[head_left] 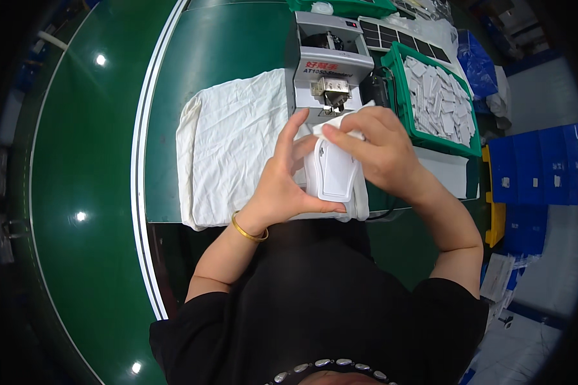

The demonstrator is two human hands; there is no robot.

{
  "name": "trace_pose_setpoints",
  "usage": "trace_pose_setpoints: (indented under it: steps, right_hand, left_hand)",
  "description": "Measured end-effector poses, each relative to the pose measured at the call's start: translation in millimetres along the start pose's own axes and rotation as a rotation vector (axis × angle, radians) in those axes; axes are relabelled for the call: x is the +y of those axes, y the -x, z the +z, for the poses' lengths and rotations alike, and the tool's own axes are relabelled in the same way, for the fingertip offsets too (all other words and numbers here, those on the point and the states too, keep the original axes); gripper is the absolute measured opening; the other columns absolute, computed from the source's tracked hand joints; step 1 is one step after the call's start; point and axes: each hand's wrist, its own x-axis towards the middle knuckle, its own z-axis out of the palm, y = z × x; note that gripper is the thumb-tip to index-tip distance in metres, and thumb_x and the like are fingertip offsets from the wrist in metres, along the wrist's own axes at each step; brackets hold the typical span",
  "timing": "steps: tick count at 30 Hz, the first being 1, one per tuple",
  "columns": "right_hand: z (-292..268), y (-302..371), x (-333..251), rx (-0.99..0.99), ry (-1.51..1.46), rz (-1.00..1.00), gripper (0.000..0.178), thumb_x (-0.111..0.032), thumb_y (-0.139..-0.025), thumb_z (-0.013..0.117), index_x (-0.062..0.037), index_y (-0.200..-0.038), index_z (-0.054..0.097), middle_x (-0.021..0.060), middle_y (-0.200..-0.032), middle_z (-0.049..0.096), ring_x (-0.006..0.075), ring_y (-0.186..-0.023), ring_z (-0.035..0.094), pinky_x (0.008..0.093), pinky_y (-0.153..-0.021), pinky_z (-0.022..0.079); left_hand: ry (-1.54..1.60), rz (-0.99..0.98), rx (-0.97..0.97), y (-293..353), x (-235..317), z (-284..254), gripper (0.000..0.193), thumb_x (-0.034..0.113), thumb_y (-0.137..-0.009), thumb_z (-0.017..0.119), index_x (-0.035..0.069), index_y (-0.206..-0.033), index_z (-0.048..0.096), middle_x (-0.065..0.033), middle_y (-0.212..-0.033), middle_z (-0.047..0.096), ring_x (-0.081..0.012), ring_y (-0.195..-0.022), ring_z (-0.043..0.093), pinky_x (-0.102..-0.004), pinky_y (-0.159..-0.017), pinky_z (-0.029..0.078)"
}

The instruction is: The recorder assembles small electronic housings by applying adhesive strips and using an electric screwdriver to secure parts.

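My left hand grips a white plastic housing by its side and lower end, thumb along the bottom edge. The housing is tapered, with a raised outline on its face, and is held tilted above the table's near edge. Against its upper end my right hand pinches a small white piece. My fingers partly cover that piece, so its kind is unclear. Just beyond my hands stands a grey benchtop machine with a metal mechanism at its front.
A white cloth covers part of the green table. To the right, a green bin holds many flat white plastic parts. Dark panels lie behind it. Blue bins stand farther right.
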Motion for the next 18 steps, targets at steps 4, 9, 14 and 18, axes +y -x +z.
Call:
trace_pose_setpoints:
  steps: [4, 9, 14, 18]
  right_hand:
    - [-2.6, 26.1, 19.8, -0.147, 0.036, 0.088, 0.04, 0.005, -0.071, 0.062, -0.0087, -0.107, 0.074, 0.0063, -0.098, 0.061, 0.0275, -0.093, 0.057, 0.0367, -0.082, 0.047]
    - [-13.4, 11.3, 8.9, 0.103, -0.056, 0.153, 0.042, 0.009, -0.069, 0.061, -0.0055, -0.107, 0.073, 0.0101, -0.099, 0.061, 0.0285, -0.092, 0.057, 0.0379, -0.079, 0.047]
    - [1.7, 21.4, -6.3, 0.105, -0.097, 0.123, 0.044, 0.012, -0.069, 0.058, -0.0037, -0.108, 0.072, 0.01, -0.099, 0.06, 0.0288, -0.091, 0.057, 0.0365, -0.076, 0.048]
    - [-3.5, 54.2, 4.9, -0.052, -0.097, 0.308, 0.045, 0.014, -0.069, 0.057, -0.0038, -0.108, 0.072, 0.0108, -0.099, 0.06, 0.0281, -0.091, 0.057, 0.0353, -0.076, 0.047]
  left_hand:
    - [-0.134, 0.149, 0.02, 2.4, -2.7, -3.3, 0.136, 0.026, -0.05, 0.099, 0.009, -0.153, 0.012, -0.0221, -0.136, 0.054, -0.0329, -0.134, 0.048, -0.0436, -0.112, 0.035]
    - [-0.168, 0.171, 0.015, -0.7, -3.2, -0.5, 0.137, 0.026, -0.048, 0.099, 0.008, -0.153, 0.013, -0.0211, -0.138, 0.053, -0.0324, -0.135, 0.046, -0.0435, -0.112, 0.034]
    - [-0.118, 0.139, 0.019, -0.4, -9.7, -1.1, 0.139, 0.027, -0.048, 0.1, 0.008, -0.153, 0.011, -0.0227, -0.142, 0.048, -0.0315, -0.136, 0.045, -0.043, -0.113, 0.035]
    - [-0.153, 0.206, 0.03, 0.1, -14.0, -7.5, 0.138, 0.027, -0.048, 0.1, 0.009, -0.153, 0.011, -0.0235, -0.143, 0.046, -0.0314, -0.136, 0.045, -0.0428, -0.113, 0.034]
